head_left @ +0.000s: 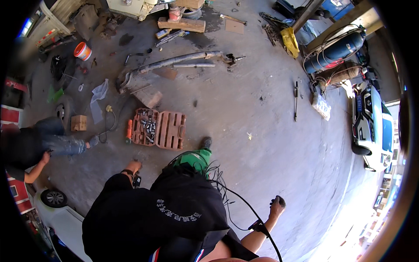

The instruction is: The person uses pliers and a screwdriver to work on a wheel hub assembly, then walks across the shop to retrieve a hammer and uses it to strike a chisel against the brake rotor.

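My left hand point(135, 165) hangs low over the concrete floor, with a strapped device at its wrist. It is nearest to an open reddish-brown tool case point(171, 130), which holds several metal sockets point(149, 127) in its left half. I cannot make out its fingers. Out to the right, my right hand point(276, 204) is held away from my body, its fingers curled and darkened. Whether something small is inside it is hidden. A band with a black cable sits on that wrist. An orange cylindrical object point(129, 130) lies against the case's left side.
Ahead lie a long metal axle-like part point(174, 60), a wooden block point(181, 25) and an orange-white bucket point(82, 51). A long thin tool point(296, 101) is on the floor at right, near gas cylinders point(331, 54) and a white car point(371, 126). Another person point(56, 142) crouches at left.
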### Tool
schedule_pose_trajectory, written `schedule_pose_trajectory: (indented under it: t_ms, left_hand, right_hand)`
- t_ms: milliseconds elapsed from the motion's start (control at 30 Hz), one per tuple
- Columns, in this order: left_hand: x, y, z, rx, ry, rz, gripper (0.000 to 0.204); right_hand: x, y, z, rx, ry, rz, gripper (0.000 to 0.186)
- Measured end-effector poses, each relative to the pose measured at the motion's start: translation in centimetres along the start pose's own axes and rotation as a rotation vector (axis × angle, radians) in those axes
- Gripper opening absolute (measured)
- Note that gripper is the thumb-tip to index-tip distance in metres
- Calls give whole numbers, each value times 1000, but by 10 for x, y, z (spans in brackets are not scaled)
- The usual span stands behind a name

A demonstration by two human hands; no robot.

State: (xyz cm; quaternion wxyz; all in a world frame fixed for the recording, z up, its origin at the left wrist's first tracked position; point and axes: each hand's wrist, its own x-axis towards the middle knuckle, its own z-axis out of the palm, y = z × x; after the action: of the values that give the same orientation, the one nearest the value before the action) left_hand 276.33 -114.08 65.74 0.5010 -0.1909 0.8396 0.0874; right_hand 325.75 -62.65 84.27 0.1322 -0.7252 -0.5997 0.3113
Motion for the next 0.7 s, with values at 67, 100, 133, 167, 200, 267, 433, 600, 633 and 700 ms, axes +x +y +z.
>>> schedule_pose_trajectory:
  t_ms: [67,100,133,167,200,267,433,600,633,700]
  left_hand:
    - [44,18,-3,116,0,159,45]
    - [45,49,2,-23,12,161,46]
    - [33,93,9,-165,22,158,47]
    - [4,148,10,-201,41,255,50]
    - [-21,194,11,-240,62,352,52]
    - [-11,225,6,-222,181,434,51]
    - [-72,356,-1,-143,247,530,40]
    - [-113,444,27,-183,269,416,42]
    - [-108,450,40,-204,276,400,42]
    - [-86,437,78,-365,203,137,48]
  right_hand:
    - [34,5,-1,16,-26,64,26]
    - [46,5,-9,97,-6,118,25]
    - [59,4,-16,142,69,158,25]
    - [72,10,-32,81,66,225,25]
    - [89,20,-43,38,96,251,26]
    - [130,24,-23,139,160,229,21]
    - [226,-30,-14,58,-10,241,18]
    - [369,-118,6,75,5,176,21]
    - [407,-130,9,41,-35,162,22]
    - [485,-170,17,2,-154,27,27]
